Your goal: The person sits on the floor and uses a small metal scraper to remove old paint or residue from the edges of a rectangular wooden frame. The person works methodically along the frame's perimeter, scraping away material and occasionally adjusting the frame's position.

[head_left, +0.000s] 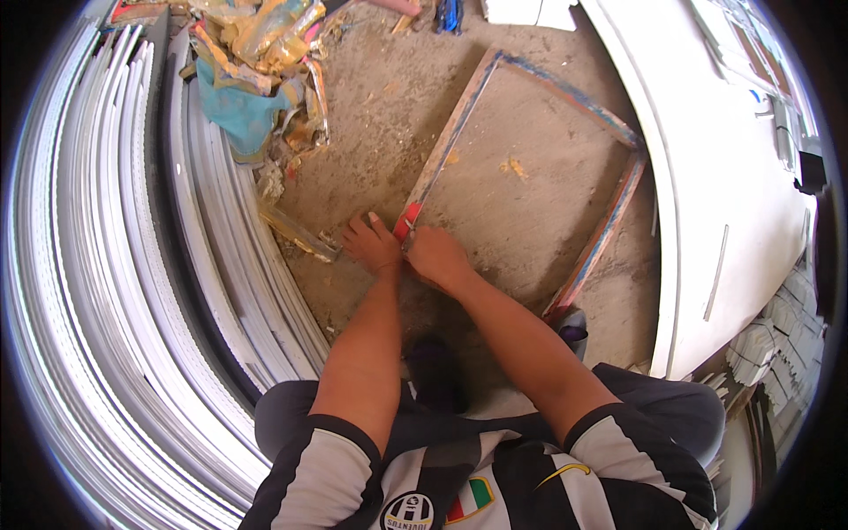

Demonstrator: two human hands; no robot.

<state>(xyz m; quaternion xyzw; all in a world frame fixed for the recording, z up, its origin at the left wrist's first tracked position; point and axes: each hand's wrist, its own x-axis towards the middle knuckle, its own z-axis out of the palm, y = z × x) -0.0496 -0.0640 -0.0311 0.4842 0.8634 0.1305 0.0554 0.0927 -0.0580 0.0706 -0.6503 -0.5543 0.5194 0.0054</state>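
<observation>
A wooden frame (450, 137), streaked with blue and red paint, lies on the dirty concrete floor in front of me. Its near left end is bright red (406, 221) and sits between my two hands. My left hand (372, 245) rests palm down just left of that end, fingers apart; whether it presses on the wood I cannot tell. From the other side my right hand (438, 257) is closed at the red end. A small metallic bit shows at its fingertips, but what it holds is mostly hidden.
Long white panels (115, 194) stand stacked at my left. Crumpled yellowish plastic and a teal cloth (238, 106) lie at the far left. A large white board (707, 177) leans at the right. My shoe (573, 329) is beside the frame's near right end.
</observation>
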